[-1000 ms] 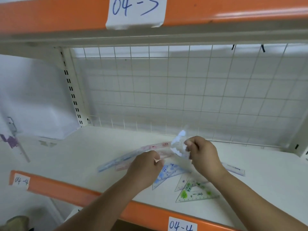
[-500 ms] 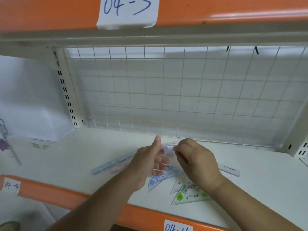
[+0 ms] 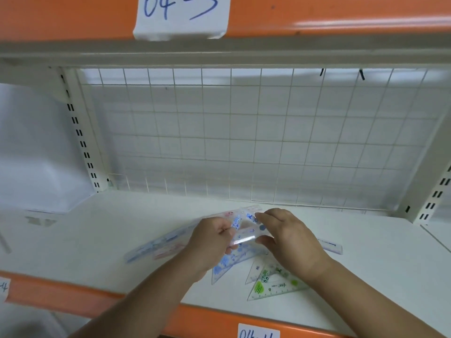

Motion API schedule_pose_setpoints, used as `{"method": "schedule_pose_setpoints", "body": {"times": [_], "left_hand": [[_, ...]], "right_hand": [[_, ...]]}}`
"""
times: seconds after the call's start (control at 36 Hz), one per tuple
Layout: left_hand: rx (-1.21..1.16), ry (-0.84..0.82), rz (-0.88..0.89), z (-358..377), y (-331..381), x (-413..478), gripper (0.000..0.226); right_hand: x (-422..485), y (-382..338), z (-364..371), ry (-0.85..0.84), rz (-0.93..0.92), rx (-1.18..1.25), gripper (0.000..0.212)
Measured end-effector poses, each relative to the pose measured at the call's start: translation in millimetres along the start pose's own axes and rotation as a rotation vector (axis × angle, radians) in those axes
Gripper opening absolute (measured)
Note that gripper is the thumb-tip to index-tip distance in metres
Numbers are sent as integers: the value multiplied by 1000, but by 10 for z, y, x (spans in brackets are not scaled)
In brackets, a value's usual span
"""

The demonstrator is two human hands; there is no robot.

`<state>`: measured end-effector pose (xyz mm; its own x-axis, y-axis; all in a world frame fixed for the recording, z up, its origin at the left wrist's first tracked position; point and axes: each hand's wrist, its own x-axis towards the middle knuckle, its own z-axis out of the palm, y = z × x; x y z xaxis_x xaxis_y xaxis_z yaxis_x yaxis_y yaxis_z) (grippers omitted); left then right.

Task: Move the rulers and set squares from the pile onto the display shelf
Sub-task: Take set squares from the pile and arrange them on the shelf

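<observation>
Fingers of the left hand, raised half a second earlier, had curled onto the clear blue-printed plastic piece. The right hand pinched it too, just above the display shelf. Placement seemed under way; next it needed laying flat, clear of the green set square.

Orange beams, off-white shelf, printed clear plastic
White label, blue handwriting; cream wire grid in square mesh. The green set square bears lime blotches, the blue set square and the clear piece blue doodles, the rulers pink and pale-blue print.
</observation>
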<state>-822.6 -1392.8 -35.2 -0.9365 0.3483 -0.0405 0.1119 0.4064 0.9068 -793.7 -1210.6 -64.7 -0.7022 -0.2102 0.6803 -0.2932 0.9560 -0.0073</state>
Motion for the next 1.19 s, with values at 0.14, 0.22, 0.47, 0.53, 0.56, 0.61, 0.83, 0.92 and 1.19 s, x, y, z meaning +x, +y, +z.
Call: {"method": "schedule_pose_setpoints", "body": {"times": [0.14,0.22,0.47,0.53,0.56,0.61,0.83,0.92,1.19], "left_hand": [[186,42,74,116,-34,125,25],[446,34,159,189,-39,153,34],[802,-93,295,468,-55,119,42],[808,-124,313,532,-29,104,41],[814,-140,323,567,-17,98,40],[827,-158,345,647,13,91,35],[808,-196,460,1039,267,27,31],[796,-216,496,1237,409,-14,34],[776,-264,534,2270,960,-433,41]], "right_hand": [[-123,99,-53,15,69,-58,56],[-231,161,-118,32,122,-98,55],[-584,268,-331,23,245,-265,55],[-659,277,-385,19,260,-308,57],[-698,283,-409,17,266,-318,56],[-778,300,-472,13,281,-331,54],[-1096,488,-836,5,351,-390,53],[-1234,592,-1000,12,367,-437,55],[-1970,1136,-1776,10,381,-502,56]]}}
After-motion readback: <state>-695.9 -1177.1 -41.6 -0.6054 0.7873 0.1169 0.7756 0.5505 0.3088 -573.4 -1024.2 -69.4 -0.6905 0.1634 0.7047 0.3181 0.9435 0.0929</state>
